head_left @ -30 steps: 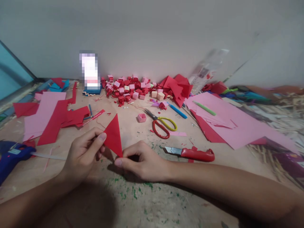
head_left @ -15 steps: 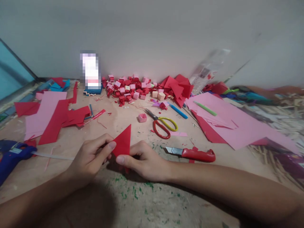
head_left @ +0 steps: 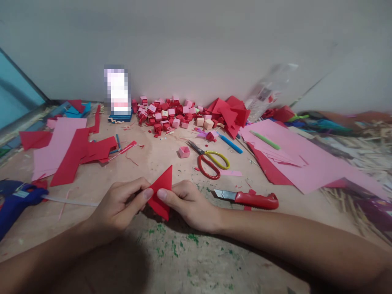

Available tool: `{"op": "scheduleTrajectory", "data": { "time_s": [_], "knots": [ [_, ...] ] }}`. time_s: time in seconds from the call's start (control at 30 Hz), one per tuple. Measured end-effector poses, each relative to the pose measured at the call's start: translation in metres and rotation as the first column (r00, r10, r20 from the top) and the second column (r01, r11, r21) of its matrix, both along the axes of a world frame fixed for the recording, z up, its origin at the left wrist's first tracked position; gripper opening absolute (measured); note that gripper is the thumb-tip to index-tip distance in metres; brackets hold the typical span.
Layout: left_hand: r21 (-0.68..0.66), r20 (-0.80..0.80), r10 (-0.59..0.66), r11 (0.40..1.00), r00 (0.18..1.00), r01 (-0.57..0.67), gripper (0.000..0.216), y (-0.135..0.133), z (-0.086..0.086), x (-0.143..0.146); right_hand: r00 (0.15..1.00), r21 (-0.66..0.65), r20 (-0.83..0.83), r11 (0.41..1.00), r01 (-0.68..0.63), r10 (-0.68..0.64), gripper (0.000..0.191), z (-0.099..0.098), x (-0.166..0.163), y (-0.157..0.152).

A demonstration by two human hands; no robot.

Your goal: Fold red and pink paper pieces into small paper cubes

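Red triangular paper (head_left: 167,178) over the table (head_left: 239,255) is pinched at its left corner by the left hand (head_left: 121,204) and — thumb across its face — near its long, almost upright right edge by the right hand (head_left: 194,206).

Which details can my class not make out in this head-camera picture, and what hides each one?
All in the head view:
Phone: its screen is masked by coarse pixel blocks.
Right hand: its fingertips, thumb aside, are hidden behind the red paper.
Blue glue gun: partly cut off by the left edge.
Clear plastic item: its print is blurred and too small.
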State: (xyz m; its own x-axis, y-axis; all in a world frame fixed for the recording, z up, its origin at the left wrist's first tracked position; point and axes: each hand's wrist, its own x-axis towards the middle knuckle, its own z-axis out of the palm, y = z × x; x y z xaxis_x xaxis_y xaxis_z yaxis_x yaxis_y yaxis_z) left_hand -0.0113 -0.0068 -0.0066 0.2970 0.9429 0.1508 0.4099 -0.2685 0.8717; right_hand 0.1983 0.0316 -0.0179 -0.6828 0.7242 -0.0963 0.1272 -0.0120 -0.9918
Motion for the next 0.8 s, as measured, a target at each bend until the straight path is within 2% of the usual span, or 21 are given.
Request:
{"op": "scheduleTrajectory", "data": {
  "time_s": [0.23, 0.8],
  "knots": [
    [0.024, -0.037, -0.018, 1.0, 0.999, 0.019, 0.034, 0.0016, -0.0058, -0.0035, 1.0, 0.013, 0.017, 1.0, 0.014, -0.014, 0.063, 0.0011, 0.0001, 0.0006],
    [0.091, -0.089, -0.106, 0.989, 0.99, 0.114, 0.033, 0.0041, -0.0031, -0.0042, 0.999, -0.016, -0.033, 0.999, 0.029, -0.03, 0.065, 0.0016, -0.0002, -0.0001]
  ]
}}
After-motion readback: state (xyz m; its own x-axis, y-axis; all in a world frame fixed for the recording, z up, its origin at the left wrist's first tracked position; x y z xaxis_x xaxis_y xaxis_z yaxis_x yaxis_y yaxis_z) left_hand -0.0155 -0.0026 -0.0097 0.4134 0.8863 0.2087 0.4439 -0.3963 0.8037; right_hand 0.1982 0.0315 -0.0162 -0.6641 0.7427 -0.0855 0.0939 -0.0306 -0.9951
